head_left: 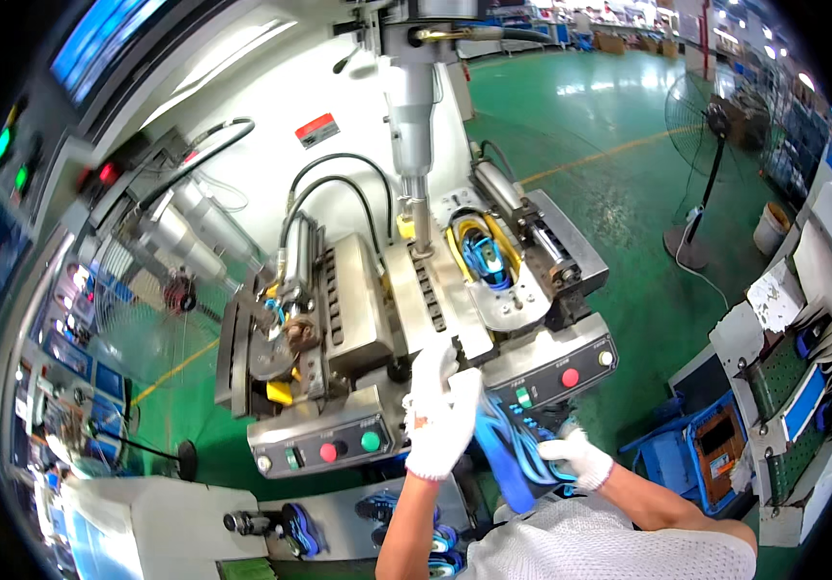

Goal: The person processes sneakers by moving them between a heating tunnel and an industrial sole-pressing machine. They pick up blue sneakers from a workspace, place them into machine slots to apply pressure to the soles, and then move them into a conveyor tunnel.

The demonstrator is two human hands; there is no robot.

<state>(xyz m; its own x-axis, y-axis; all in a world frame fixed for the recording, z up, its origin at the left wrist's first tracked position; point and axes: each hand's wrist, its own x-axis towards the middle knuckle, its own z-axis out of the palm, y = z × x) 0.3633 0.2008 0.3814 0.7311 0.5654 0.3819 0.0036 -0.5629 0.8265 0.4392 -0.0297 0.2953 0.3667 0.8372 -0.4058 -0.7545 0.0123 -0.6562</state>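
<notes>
Shoe (511, 462) is just before the control panel (546, 383), my right grip (582, 461) closed on its side; whether my left grip (443, 420) holds it, I cannot tell. Lopsided support could let it twist loose.

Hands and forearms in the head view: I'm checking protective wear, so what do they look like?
The left hand and right hand wear white fabric gloves with reddish edges at the wrists. Both forearms are bare, without sleeves. A white, mesh-textured top shows at the lower edge.
</notes>
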